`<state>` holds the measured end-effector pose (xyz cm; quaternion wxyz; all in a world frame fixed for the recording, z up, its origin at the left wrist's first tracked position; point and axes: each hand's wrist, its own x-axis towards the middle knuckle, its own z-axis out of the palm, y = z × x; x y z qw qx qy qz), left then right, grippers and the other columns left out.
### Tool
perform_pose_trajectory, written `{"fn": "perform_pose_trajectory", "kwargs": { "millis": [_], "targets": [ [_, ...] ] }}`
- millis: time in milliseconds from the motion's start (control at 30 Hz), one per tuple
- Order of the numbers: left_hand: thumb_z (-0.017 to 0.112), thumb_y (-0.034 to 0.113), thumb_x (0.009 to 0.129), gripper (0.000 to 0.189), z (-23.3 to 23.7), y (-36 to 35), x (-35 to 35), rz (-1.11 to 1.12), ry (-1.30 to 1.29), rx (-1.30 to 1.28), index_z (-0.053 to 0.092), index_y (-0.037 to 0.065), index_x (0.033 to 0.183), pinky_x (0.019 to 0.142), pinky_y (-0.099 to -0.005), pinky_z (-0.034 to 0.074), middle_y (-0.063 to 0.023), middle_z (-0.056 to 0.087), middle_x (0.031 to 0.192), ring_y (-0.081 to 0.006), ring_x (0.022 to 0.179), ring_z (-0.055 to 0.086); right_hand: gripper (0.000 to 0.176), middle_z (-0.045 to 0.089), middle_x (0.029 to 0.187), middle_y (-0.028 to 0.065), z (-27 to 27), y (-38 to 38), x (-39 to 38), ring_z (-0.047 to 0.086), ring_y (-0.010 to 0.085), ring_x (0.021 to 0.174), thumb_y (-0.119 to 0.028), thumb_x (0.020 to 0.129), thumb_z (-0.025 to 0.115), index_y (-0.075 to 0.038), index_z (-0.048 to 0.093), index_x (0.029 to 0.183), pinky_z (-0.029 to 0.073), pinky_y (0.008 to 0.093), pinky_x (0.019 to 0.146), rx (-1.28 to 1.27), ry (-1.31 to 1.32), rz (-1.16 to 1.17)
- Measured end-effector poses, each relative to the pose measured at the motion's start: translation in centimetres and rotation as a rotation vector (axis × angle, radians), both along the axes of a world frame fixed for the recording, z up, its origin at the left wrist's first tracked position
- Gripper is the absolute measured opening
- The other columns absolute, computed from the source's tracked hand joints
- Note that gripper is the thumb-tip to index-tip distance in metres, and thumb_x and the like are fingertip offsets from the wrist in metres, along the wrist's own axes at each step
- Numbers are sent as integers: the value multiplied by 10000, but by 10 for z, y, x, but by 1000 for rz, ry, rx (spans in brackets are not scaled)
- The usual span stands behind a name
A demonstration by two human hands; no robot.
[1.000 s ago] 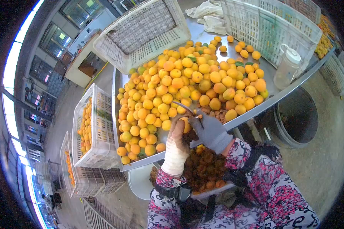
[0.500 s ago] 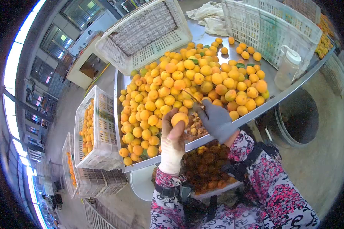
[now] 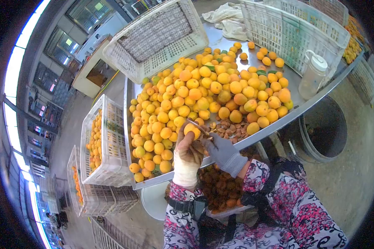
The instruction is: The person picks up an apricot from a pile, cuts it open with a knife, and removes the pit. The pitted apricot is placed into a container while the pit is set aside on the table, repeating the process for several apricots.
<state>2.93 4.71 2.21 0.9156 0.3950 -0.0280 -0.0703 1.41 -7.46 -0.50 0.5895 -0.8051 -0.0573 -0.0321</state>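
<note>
We see the left hand with its grip closed around one yellow-orange fruit. The fruit sits at the top of this grip, and its upper side is left free. The right hand, in a grey glove, has its grip closed around a thin knife, whose handle is mostly hidden from us. The blade reaches from the right grip toward the left one and passes over the upper part of the fruit; whether it has entered the flesh, we cannot tell.

We judge that the step in hand is the cutting of this fruit. The next move seems to call for a steady left grip, while the right grip guides the blade around the fruit.

Just beyond the right grip, brown pieces lie on the table. Beyond the left grip spreads a large heap of fruits, and below both grips we notice darker fruits.
</note>
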Motion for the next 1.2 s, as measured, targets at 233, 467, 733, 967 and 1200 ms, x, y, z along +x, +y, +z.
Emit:
{"fn": "perform_pose_trajectory", "kwargs": {
  "millis": [233,467,733,967,1200],
  "targets": [
    [544,182,867,404,2,-15,-9,77,30,85,436,32,1227,870,-279,417,-58,516,1126,-162,1026,509,461,608,812,268,-4,9,-4,580,439,791,-424,911,437,-9,505,1098,454,500,674,46,144,13],
    [555,262,875,431,15,2,-6,97,-74,584,461,1,1205,835,-257,412,-49,539,1063,-133,955,510,450,617,821,248,32,-21,7,588,427,791,-418,908,438,-27,484,1126,457,502,686,-175,139,212],
    [456,381,921,427,-9,-3,-5,56,20,390,489,15,1138,753,-278,443,-121,592,995,-170,838,558,425,622,822,234,28,-12,-2,597,403,779,-377,912,450,-18,478,1138,464,480,688,-201,114,139],
    [573,262,856,477,29,6,-8,-23,-114,543,437,-7,1225,918,-290,387,-79,530,1112,-182,1002,512,419,614,732,211,31,-27,4,611,381,730,-366,899,498,-4,509,1109,464,438,625,-160,69,222],
    [605,276,834,434,14,-19,-19,27,150,337,492,26,1171,741,-215,395,-13,534,976,-103,875,498,463,631,836,224,18,-15,-5,600,411,790,-390,905,464,-32,467,1199,470,475,678,-132,62,48]
  ]
}}
